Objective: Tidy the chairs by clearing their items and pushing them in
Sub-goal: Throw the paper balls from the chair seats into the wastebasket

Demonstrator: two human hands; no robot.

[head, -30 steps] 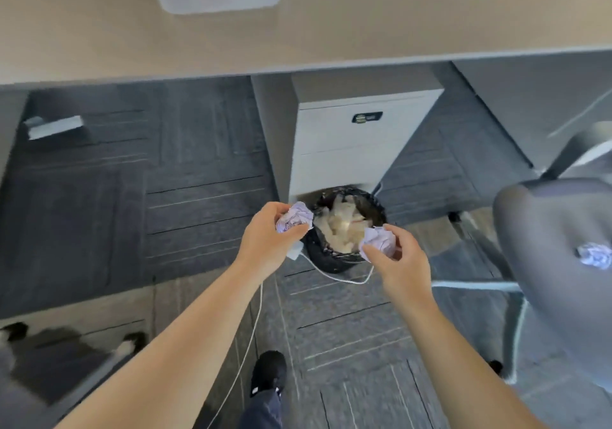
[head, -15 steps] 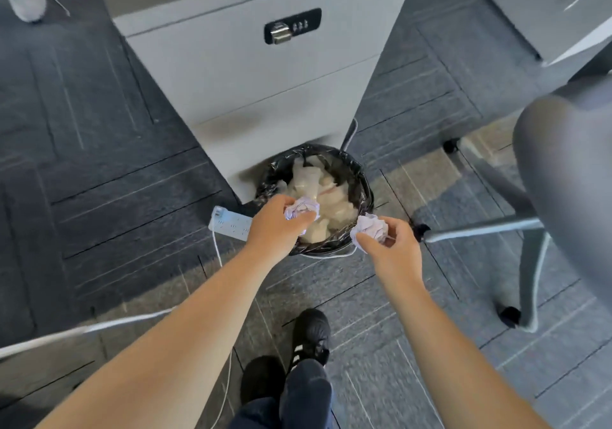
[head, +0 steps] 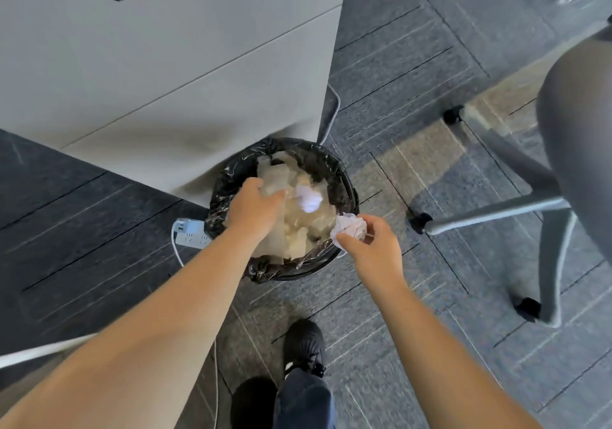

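Head view, looking down at the floor. Far left, a white power strip [head: 190, 232] lies on the grey carpet [head: 99, 236], touching the outer wall of the bin. Above it stands a pale drawer cabinet [head: 165, 74], its lower corner against the bin's far rim. The left hand [head: 255, 208] is held palm down over the black-lined waste bin [head: 344, 177]; its fingers [head: 270, 196] are spread loosely and grip nothing. Just beyond those fingertips a crumpled white paper ball [head: 308, 198], blurred, sits over the heap of pale paper filling the bin; whether it rests on the heap cannot be told. To the right, the right hand [head: 374, 246] hovers at the bin's near right rim, thumb and fingers [head: 347, 241] pinched closed on a second paper ball [head: 351, 226]. Below the hands, a black shoe [head: 304, 346] stands on the carpet. Far right, a grey chair [head: 576, 137] stands well apart from the fingers, its metal legs ending in black casters.
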